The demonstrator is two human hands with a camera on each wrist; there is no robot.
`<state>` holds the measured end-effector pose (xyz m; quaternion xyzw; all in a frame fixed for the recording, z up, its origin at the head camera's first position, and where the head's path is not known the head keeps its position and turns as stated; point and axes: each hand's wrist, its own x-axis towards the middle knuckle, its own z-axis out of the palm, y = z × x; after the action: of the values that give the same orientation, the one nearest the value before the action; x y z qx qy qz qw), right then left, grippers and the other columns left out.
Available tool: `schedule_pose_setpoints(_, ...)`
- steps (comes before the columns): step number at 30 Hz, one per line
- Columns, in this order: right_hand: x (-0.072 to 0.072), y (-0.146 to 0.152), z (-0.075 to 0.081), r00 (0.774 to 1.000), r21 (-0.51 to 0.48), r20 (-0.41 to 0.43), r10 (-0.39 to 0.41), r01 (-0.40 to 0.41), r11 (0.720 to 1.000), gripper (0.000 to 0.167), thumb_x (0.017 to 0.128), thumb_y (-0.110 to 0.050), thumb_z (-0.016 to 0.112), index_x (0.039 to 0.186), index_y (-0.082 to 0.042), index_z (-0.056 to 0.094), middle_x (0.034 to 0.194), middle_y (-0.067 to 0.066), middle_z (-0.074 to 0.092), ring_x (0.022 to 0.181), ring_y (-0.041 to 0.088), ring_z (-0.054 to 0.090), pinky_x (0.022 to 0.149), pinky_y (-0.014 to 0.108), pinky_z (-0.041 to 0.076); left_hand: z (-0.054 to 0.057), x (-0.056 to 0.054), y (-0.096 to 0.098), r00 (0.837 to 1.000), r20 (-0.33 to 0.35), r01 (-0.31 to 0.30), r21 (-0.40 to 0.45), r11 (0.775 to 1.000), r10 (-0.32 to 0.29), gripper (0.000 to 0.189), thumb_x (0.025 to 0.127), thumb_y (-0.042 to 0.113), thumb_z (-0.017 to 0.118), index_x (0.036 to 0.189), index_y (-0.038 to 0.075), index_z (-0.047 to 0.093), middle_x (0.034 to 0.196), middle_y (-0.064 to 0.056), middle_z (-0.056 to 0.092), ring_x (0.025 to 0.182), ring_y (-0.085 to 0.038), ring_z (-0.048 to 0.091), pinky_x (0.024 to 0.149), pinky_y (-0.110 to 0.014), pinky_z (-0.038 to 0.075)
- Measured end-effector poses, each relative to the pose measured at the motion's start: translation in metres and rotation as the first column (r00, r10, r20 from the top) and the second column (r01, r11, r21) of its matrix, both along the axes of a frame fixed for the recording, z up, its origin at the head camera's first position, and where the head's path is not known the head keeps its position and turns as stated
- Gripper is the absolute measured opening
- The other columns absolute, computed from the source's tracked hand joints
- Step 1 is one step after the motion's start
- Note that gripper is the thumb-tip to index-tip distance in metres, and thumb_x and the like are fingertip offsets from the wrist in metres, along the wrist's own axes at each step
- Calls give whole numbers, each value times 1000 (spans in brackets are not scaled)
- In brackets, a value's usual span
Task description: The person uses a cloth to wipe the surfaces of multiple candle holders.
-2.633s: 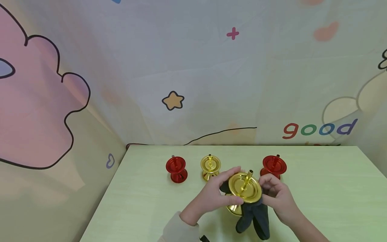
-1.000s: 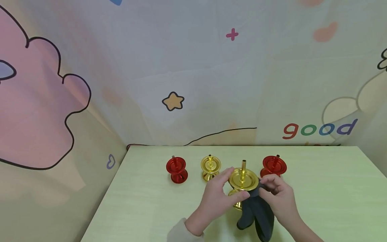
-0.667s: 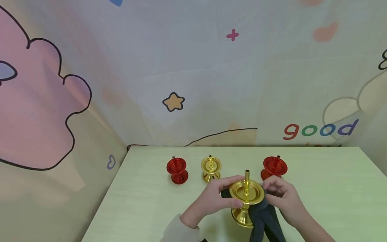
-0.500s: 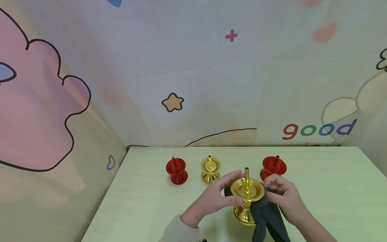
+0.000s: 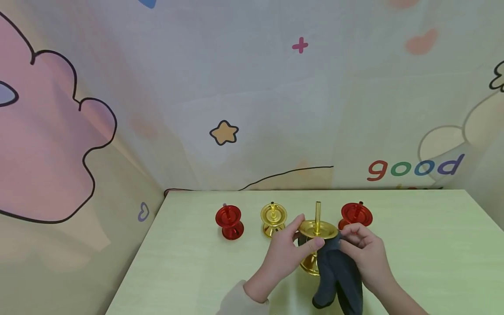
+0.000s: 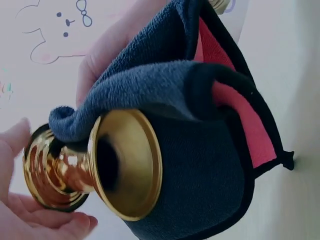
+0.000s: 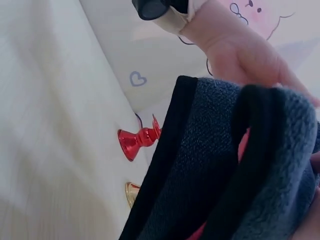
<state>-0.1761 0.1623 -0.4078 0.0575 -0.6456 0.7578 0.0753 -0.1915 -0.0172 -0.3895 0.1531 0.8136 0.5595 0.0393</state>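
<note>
My left hand (image 5: pixel 281 258) holds a shiny gold candle holder (image 5: pixel 328 229) by its upper dish, thumb at the near rim and fingers on the far side. The holder is above the table, its thin tube pointing up. In the left wrist view its flared base (image 6: pixel 137 167) shows against a dark blue cloth (image 6: pixel 210 180) with black edging and a pink-red underside. My right hand (image 5: pixel 366 256) pinches this cloth at the holder's right side, just under the dish. The cloth's loose ends hang down towards me, hiding part of the holder's stem.
Behind my hands, on the pale table (image 5: pixel 177 271), stand a red candle holder (image 5: pixel 232 231) on the left, a smaller-looking gold one (image 5: pixel 273 215) beside it and another red one (image 5: pixel 356 214) on the right. A printed cloth backdrop (image 5: pixel 267 109) rises at the table's back.
The gold candle holder dips towards me and then rises and tips again, its dish now seen flatter. Both hands keep hold of holder and cloth; the cloth's hanging ends swing and shift.
</note>
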Motion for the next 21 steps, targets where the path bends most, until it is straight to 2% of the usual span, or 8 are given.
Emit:
schedule_pose_setpoints(3, 1, -2, 1, 1000, 41, -11, -27, 27, 999, 28, 78, 11, 55, 82, -16, 58, 73, -9, 66, 67, 4, 59, 59, 17, 49, 2, -2, 1, 1000, 16, -22, -8, 1000, 22, 64, 77, 45, 63, 129, 12, 46, 122, -4, 56, 106, -19, 56, 83, -28, 49)
schedule_pose_setpoints(6, 0, -1, 1, 1000, 59, -31, 1, 1, 998, 29, 78, 12, 54, 82, -16, 57, 73, -10, 66, 67, 3, 59, 59, 16, 49, 2, -5, -2, 998, 47, 30, 91, 995, -34, 56, 78, 37, 65, 125, 11, 49, 111, -3, 61, 101, -14, 58, 80, -25, 49)
schedule_pose_setpoints(10, -5, 7, 0, 983, -17, -80, 163, -165, 986, 31, 81, 15, 47, 85, -15, 55, 77, -8, 66, 66, 4, 59, 59, 17, 49, 4, -9, -6, 978, 138, 115, 255, 960, -154, 48, 78, 25, 67, 121, 10, 53, 107, -5, 62, 88, -7, 60, 74, -21, 50)
schedule_pose_setpoints(12, -8, 11, -1, 954, -89, -107, 279, -289, 953, 32, 83, 15, 42, 88, -14, 54, 80, -6, 66, 67, 4, 60, 59, 18, 50, 7, -10, -6, 964, 178, 137, 312, 940, -199, 45, 78, 22, 67, 119, 9, 55, 107, -7, 63, 83, -6, 59, 72, -21, 51)
schedule_pose_setpoints(14, -10, 16, -1, 909, -174, -135, 395, -414, 893, 31, 86, 14, 37, 92, -12, 53, 83, -3, 67, 70, 7, 62, 61, 20, 52, 11, -11, -5, 951, 201, 154, 347, 925, -234, 42, 79, 18, 66, 118, 8, 56, 107, -9, 62, 81, -6, 59, 74, -22, 51)
schedule_pose_setpoints(17, -14, 20, -1, 856, -241, -142, 498, -518, 821, 32, 88, 12, 33, 95, -11, 53, 85, -2, 66, 73, 8, 62, 64, 20, 53, 14, -12, -4, 933, 229, 174, 387, 905, -277, 39, 80, 14, 64, 118, 7, 56, 106, -11, 62, 81, -7, 58, 76, -24, 51)
schedule_pose_setpoints(19, -16, 22, -1, 837, -245, -129, 531, -546, 801, 32, 88, 11, 32, 96, -12, 53, 85, -2, 65, 74, 8, 62, 65, 20, 53, 14, -13, -4, 921, 242, 186, 413, 892, -304, 40, 81, 13, 63, 119, 5, 55, 107, -12, 61, 82, -7, 57, 77, -24, 50)
schedule_pose_setpoints(21, -17, 25, -1, 837, -219, -102, 538, -547, 808, 31, 89, 10, 33, 95, -13, 53, 84, -3, 65, 74, 7, 62, 65, 20, 52, 13, -14, -4, 914, 246, 193, 439, 878, -324, 42, 81, 11, 63, 120, 3, 53, 108, -13, 60, 82, -7, 57, 76, -22, 50)
